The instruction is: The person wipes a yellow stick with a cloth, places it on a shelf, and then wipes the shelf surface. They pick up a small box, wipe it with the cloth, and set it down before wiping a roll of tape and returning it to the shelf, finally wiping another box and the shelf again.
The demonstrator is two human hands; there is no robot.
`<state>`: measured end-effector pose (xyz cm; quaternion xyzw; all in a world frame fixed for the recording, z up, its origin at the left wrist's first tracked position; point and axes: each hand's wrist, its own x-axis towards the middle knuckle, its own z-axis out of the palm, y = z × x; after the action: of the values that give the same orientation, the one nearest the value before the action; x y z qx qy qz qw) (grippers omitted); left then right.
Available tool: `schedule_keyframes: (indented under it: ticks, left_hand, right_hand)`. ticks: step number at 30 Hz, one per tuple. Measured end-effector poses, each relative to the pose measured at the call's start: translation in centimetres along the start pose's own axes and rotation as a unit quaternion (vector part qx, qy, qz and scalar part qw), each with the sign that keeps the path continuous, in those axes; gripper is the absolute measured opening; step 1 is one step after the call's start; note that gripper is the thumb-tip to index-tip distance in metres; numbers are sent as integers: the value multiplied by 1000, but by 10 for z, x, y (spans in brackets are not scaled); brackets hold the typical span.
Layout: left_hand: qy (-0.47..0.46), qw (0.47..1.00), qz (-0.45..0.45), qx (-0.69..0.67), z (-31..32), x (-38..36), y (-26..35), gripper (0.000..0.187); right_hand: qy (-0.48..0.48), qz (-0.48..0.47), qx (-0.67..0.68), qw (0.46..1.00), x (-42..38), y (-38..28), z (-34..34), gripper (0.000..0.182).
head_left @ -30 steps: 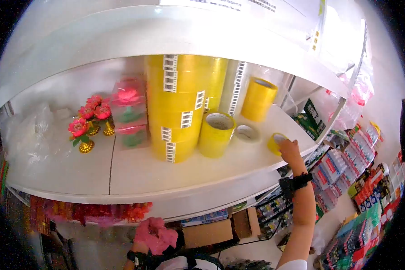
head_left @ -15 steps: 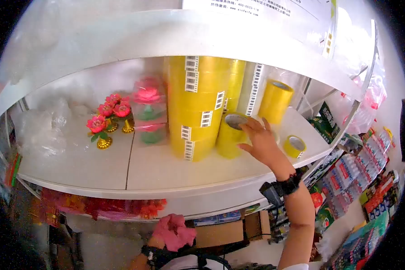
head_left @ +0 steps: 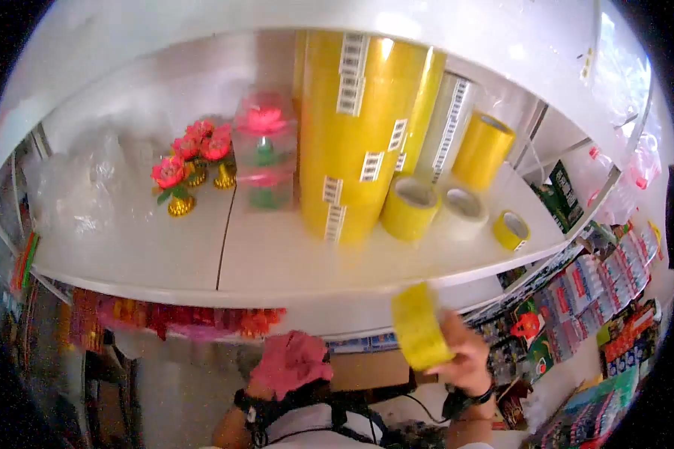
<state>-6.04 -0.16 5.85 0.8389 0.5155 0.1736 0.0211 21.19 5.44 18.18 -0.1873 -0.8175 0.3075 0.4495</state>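
My right hand point(head_left: 464, 355) is closed on a yellow roll of packing tape point(head_left: 421, 325), held in front of the shelf edge and slightly blurred. Lower in the view, my left hand point(head_left: 260, 388) grips a bunched pink cloth point(head_left: 293, 363), which covers most of its fingers. On the white shelf point(head_left: 292, 273) rises a tall stack of yellow tape rolls point(head_left: 356, 142) with barcode labels. Right of it stand a shorter yellow roll point(head_left: 408, 213), a whitish clear roll point(head_left: 460, 213) and a small yellow roll point(head_left: 511, 230).
Pink lotus ornaments on gold stands point(head_left: 178, 187), boxed lotus ornaments point(head_left: 264, 153) and clear plastic bags point(head_left: 79, 187) occupy the shelf's left part. Another yellow stack point(head_left: 483, 150) is at the back right. Packaged goods point(head_left: 577, 292) hang lower right; a cardboard box point(head_left: 371, 372) lies below.
My right hand has lifted a yellow tape roll off the shelf and drawn it down toward me. The whitish roll now shows fully. My left hand still holds the cloth.
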Motion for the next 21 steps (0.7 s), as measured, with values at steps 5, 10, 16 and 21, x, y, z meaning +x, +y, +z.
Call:
schedule_keyframes:
  ticks: [5, 10, 16, 21]
  left_hand:
    - [115, 971, -35, -207, -1, 31, 22, 20]
    - [79, 774, -60, -625, 16, 59, 30, 17]
    - [-22, 880, -37, -473, -12, 72, 61, 20]
    - [-139, 989, 22, -40, 0, 65, 59, 30]
  right_hand:
    - [106, 226, 254, 934, -101, 46, 62, 41]
    - [160, 361, 305, 867, -118, 46, 75, 30]
    - [231, 368, 197, 879, -95, 42, 93, 19]
    - [263, 320, 190, 890, -81, 46, 103, 23]
